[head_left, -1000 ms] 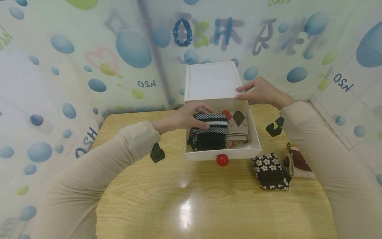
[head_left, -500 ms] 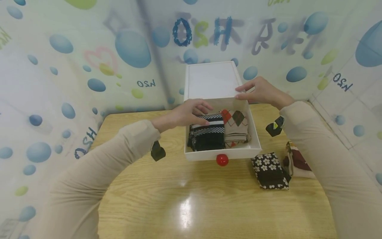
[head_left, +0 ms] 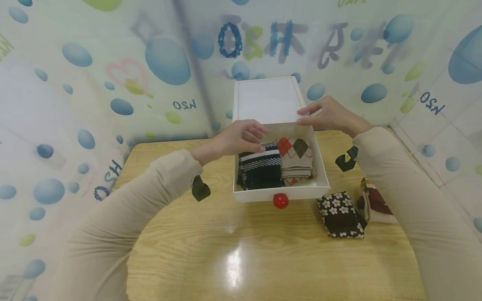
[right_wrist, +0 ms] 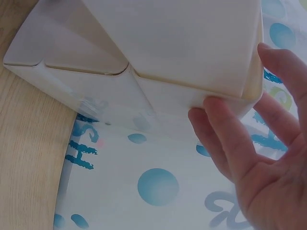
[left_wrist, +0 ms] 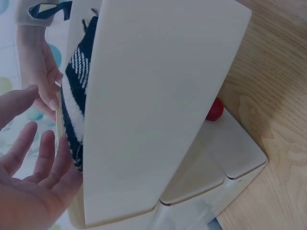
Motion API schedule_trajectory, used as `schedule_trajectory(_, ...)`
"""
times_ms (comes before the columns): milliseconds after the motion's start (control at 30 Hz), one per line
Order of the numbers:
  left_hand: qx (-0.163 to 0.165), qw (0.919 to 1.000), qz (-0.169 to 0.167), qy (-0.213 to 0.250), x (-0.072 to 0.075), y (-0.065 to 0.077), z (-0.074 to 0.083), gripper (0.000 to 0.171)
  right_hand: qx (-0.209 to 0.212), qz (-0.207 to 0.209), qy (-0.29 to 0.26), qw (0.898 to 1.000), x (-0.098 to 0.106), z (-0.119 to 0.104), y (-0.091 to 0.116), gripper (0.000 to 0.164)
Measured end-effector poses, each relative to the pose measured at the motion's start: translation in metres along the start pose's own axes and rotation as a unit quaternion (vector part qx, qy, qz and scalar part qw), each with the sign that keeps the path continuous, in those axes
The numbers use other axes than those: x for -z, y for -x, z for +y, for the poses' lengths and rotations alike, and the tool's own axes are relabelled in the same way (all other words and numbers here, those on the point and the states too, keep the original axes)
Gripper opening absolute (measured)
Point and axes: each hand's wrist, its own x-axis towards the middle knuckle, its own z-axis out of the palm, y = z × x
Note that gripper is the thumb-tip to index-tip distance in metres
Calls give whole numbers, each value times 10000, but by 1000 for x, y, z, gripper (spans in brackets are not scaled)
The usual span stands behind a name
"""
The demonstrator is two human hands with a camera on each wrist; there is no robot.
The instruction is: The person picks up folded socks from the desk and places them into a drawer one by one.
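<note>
A white drawer unit [head_left: 267,100] stands at the back of the table, its upper drawer [head_left: 308,192] pulled out. In it lie a black-and-white striped folded knit [head_left: 263,169] and, to its right, a beige argyle folded cloth [head_left: 295,154]. My left hand [head_left: 242,137] hovers over the drawer's left side with relaxed fingers, the thumb overlapping the striped knit's top. In the left wrist view its fingertips are right at the knit [left_wrist: 76,91]. My right hand [head_left: 329,115] holds the unit's front right corner, thumb and fingers on adjoining faces.
A red round knob [head_left: 280,201] juts from the drawer front. On the table right of it lie a black folded cloth with white flowers [head_left: 340,215] and a maroon-and-beige folded cloth [head_left: 378,207]. A patterned wall sheet [head_left: 150,117] rises directly behind the table [head_left: 196,251].
My left hand has risen slightly. The striped knit has slipped from under the thumb, settling lower and a little left, and more of the argyle cloth shows. My right hand stays put.
</note>
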Motion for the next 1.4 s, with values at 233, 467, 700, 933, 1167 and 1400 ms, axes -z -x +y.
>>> schedule_trajectory(233,-13,9998,187,112,1,1,-1,41,48,3,-58,10000,0,2,-1,53)
schedule_trajectory(467,-219,9978,604,173,-1,6,1,39,-5,-36,-53,10000,0,2,-1,54)
schedule_trajectory(700,-470,9962,693,224,-8,16,-2,38,-2,-31,-17,10000,0,2,-1,55)
schedule_trajectory(933,-810,9916,908,441,-9,26,-6,34,9,3,-27,10000,0,2,0,55)
schedule_trajectory(1167,-983,9875,1093,568,-10,43,-5,31,23,16,-29,10000,0,1,0,54)
schedule_trajectory(1400,-1117,9853,1215,436,-14,61,-9,30,25,-6,-67,10000,0,0,2,52)
